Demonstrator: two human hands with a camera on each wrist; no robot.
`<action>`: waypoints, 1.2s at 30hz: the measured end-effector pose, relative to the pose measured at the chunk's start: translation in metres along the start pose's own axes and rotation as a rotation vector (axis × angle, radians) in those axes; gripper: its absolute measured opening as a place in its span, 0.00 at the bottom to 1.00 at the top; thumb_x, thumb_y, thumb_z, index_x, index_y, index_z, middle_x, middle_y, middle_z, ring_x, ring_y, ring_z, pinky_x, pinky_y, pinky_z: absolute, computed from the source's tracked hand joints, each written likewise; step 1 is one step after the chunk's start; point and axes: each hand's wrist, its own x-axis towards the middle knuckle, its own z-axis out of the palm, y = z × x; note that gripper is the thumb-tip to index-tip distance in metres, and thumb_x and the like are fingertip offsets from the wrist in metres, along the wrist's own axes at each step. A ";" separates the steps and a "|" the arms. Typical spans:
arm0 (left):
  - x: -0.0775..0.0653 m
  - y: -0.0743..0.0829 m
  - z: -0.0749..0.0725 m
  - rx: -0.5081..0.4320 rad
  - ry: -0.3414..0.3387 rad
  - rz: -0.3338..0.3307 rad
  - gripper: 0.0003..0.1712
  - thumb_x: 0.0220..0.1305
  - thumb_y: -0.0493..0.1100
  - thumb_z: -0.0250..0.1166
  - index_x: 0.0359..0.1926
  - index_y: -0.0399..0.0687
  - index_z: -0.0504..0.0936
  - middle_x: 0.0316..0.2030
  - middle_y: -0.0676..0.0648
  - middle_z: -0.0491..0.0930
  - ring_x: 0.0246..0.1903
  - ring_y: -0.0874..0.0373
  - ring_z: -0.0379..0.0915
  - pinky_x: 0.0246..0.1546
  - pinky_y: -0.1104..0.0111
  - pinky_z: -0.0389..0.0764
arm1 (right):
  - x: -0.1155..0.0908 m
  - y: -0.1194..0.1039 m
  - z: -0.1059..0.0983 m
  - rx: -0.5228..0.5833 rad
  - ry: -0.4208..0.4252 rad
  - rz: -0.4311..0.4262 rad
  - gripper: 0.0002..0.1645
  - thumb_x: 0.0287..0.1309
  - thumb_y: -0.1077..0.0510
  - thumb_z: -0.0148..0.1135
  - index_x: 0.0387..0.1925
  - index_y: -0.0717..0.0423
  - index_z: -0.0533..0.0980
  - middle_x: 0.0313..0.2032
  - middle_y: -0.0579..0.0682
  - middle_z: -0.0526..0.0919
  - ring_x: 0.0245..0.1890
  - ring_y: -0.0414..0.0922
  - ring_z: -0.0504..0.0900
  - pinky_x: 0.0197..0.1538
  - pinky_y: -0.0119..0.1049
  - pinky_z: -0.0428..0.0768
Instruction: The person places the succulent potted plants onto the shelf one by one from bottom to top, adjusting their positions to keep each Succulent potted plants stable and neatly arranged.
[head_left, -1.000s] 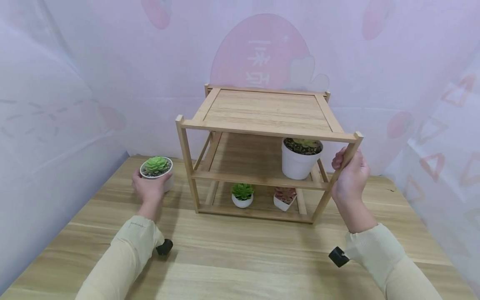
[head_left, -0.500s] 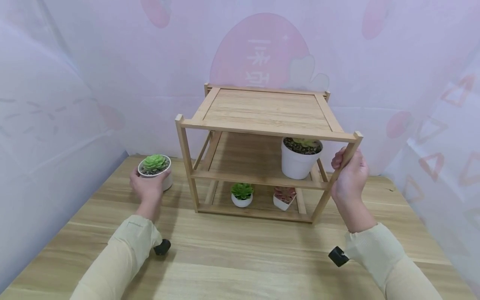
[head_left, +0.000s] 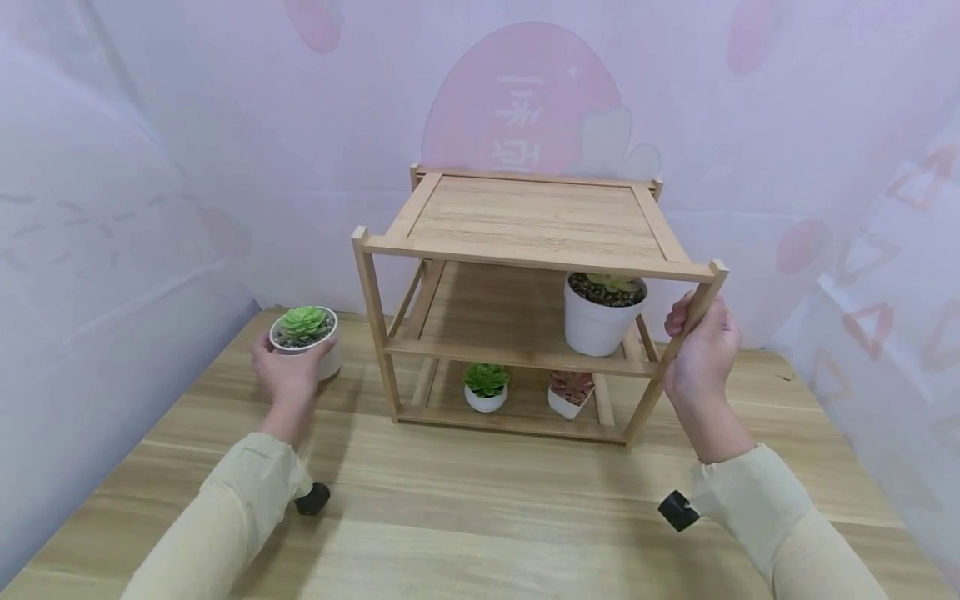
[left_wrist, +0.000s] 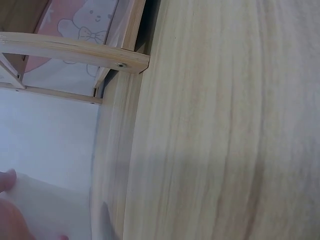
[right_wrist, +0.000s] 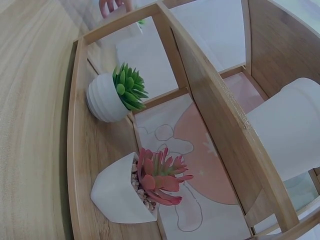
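At the left of the head view, my left hand (head_left: 288, 371) grips a white pot with a light green succulent (head_left: 303, 323), thumb and fingers round its near side. In the left wrist view this pot (left_wrist: 50, 207) shows as a pale shape by the fingers (left_wrist: 10, 220). My right hand (head_left: 703, 354) grips the front right post of a wooden shelf rack (head_left: 536, 221). On its middle tier stands a large white pot (head_left: 600, 325), its plant partly hidden by the top board. The bottom tier carries a small green succulent (right_wrist: 129, 89) and a red succulent (right_wrist: 162, 175) in white pots.
The rack stands on a wood-grain table (head_left: 480, 517) in front of a printed cloth backdrop (head_left: 360, 108). Cloth walls also rise along the left and right sides. A black wrist device (head_left: 312, 498) sits below the left cuff, and another black device (head_left: 678, 510) below the right one.
My left hand has moved a little to the left with the succulent pot. My right hand keeps its hold on the post, and the rack stays in place.
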 end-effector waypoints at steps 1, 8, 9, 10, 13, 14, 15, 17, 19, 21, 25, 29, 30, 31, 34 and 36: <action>0.000 0.001 -0.001 -0.005 0.000 0.001 0.60 0.50 0.37 0.81 0.79 0.45 0.55 0.75 0.42 0.59 0.73 0.51 0.54 0.75 0.67 0.52 | 0.000 0.000 0.000 -0.003 -0.002 -0.002 0.26 0.79 0.62 0.40 0.21 0.57 0.73 0.18 0.48 0.73 0.20 0.40 0.67 0.25 0.26 0.68; -0.001 0.003 -0.007 0.003 -0.026 0.012 0.61 0.50 0.38 0.82 0.79 0.44 0.54 0.75 0.41 0.59 0.73 0.51 0.54 0.75 0.67 0.53 | 0.000 0.001 0.000 0.005 -0.007 0.002 0.26 0.79 0.62 0.40 0.21 0.57 0.73 0.18 0.48 0.72 0.20 0.40 0.67 0.25 0.26 0.68; -0.002 0.003 -0.008 0.001 -0.031 0.014 0.61 0.50 0.38 0.82 0.78 0.44 0.54 0.75 0.41 0.59 0.73 0.51 0.55 0.75 0.66 0.53 | 0.000 0.001 0.000 0.006 -0.005 0.004 0.26 0.79 0.62 0.40 0.21 0.57 0.73 0.18 0.48 0.73 0.20 0.40 0.67 0.25 0.26 0.68; -0.002 0.003 -0.009 0.005 -0.035 0.017 0.61 0.50 0.38 0.82 0.78 0.44 0.54 0.74 0.41 0.59 0.73 0.51 0.55 0.75 0.66 0.54 | 0.000 0.001 0.000 0.007 -0.002 0.005 0.26 0.79 0.62 0.41 0.21 0.57 0.73 0.18 0.48 0.73 0.20 0.40 0.67 0.25 0.26 0.68; -0.004 0.004 -0.011 -0.007 -0.045 0.019 0.60 0.50 0.38 0.82 0.78 0.44 0.54 0.74 0.41 0.58 0.73 0.51 0.55 0.75 0.67 0.54 | 0.000 0.000 0.000 0.010 -0.001 0.004 0.26 0.79 0.62 0.41 0.21 0.58 0.73 0.18 0.48 0.73 0.20 0.40 0.67 0.25 0.26 0.68; -0.005 0.005 -0.012 -0.009 -0.049 0.016 0.61 0.51 0.38 0.82 0.78 0.44 0.54 0.75 0.41 0.58 0.73 0.51 0.54 0.75 0.67 0.54 | 0.000 0.000 0.000 0.008 -0.003 0.002 0.26 0.79 0.62 0.41 0.21 0.58 0.73 0.18 0.48 0.73 0.20 0.40 0.67 0.25 0.26 0.68; -0.006 0.006 -0.013 -0.009 -0.051 0.014 0.60 0.51 0.38 0.81 0.78 0.44 0.53 0.75 0.41 0.57 0.73 0.51 0.54 0.75 0.67 0.54 | 0.000 0.001 0.000 0.002 -0.004 -0.003 0.26 0.79 0.63 0.40 0.21 0.57 0.73 0.18 0.48 0.73 0.20 0.40 0.67 0.25 0.26 0.68; -0.008 0.008 -0.014 -0.014 -0.056 0.014 0.60 0.52 0.37 0.81 0.79 0.44 0.53 0.75 0.41 0.57 0.73 0.52 0.54 0.75 0.67 0.54 | 0.000 0.001 -0.001 0.000 -0.009 -0.008 0.27 0.79 0.63 0.40 0.20 0.57 0.73 0.18 0.48 0.72 0.19 0.40 0.67 0.25 0.26 0.68; -0.009 0.009 -0.015 -0.016 -0.062 0.019 0.60 0.52 0.37 0.81 0.79 0.43 0.53 0.75 0.41 0.57 0.73 0.51 0.54 0.74 0.67 0.54 | 0.000 0.001 -0.001 0.002 -0.015 -0.010 0.27 0.79 0.63 0.40 0.21 0.57 0.73 0.18 0.48 0.72 0.19 0.40 0.67 0.25 0.26 0.68; -0.011 0.010 -0.017 -0.015 -0.069 0.029 0.59 0.52 0.36 0.81 0.78 0.42 0.54 0.75 0.41 0.58 0.72 0.51 0.54 0.74 0.67 0.55 | 0.000 0.001 -0.001 0.000 -0.017 -0.010 0.27 0.79 0.63 0.40 0.21 0.57 0.73 0.18 0.48 0.72 0.20 0.40 0.67 0.25 0.26 0.68; -0.014 0.011 -0.021 -0.012 -0.092 0.049 0.59 0.52 0.35 0.80 0.78 0.41 0.54 0.74 0.40 0.58 0.72 0.50 0.55 0.74 0.67 0.55 | 0.000 0.001 0.000 0.008 -0.012 0.002 0.26 0.79 0.63 0.40 0.21 0.58 0.73 0.18 0.48 0.72 0.20 0.40 0.67 0.25 0.26 0.68; -0.016 0.012 -0.025 -0.009 -0.124 0.056 0.60 0.53 0.36 0.80 0.79 0.41 0.52 0.75 0.40 0.58 0.73 0.50 0.55 0.74 0.66 0.57 | -0.001 0.000 0.000 0.017 -0.005 0.007 0.26 0.78 0.63 0.41 0.21 0.58 0.72 0.18 0.49 0.73 0.20 0.40 0.67 0.25 0.26 0.68; -0.017 0.013 -0.026 -0.010 -0.134 0.056 0.60 0.53 0.36 0.80 0.79 0.41 0.52 0.75 0.40 0.57 0.73 0.50 0.55 0.74 0.66 0.58 | -0.001 0.000 0.000 0.019 -0.007 0.006 0.26 0.78 0.63 0.40 0.21 0.58 0.72 0.18 0.48 0.73 0.19 0.40 0.67 0.25 0.26 0.68; -0.018 0.013 -0.027 -0.009 -0.142 0.056 0.60 0.53 0.36 0.80 0.79 0.41 0.51 0.75 0.39 0.57 0.73 0.50 0.55 0.74 0.66 0.58 | -0.001 0.000 0.000 0.020 -0.009 0.004 0.26 0.78 0.64 0.40 0.21 0.58 0.72 0.18 0.48 0.72 0.19 0.40 0.67 0.25 0.26 0.68; -0.020 0.014 -0.030 -0.003 -0.165 0.051 0.60 0.54 0.36 0.79 0.79 0.41 0.50 0.76 0.40 0.56 0.73 0.49 0.55 0.74 0.65 0.59 | -0.001 0.000 0.000 0.023 -0.014 -0.002 0.26 0.78 0.65 0.39 0.21 0.58 0.72 0.18 0.48 0.72 0.19 0.40 0.67 0.24 0.26 0.67; -0.020 0.015 -0.032 -0.005 -0.183 0.048 0.60 0.54 0.36 0.79 0.79 0.41 0.50 0.76 0.40 0.55 0.73 0.49 0.55 0.73 0.65 0.60 | -0.001 0.001 0.000 0.024 -0.013 -0.005 0.26 0.77 0.65 0.38 0.21 0.58 0.72 0.18 0.48 0.72 0.19 0.40 0.66 0.24 0.25 0.67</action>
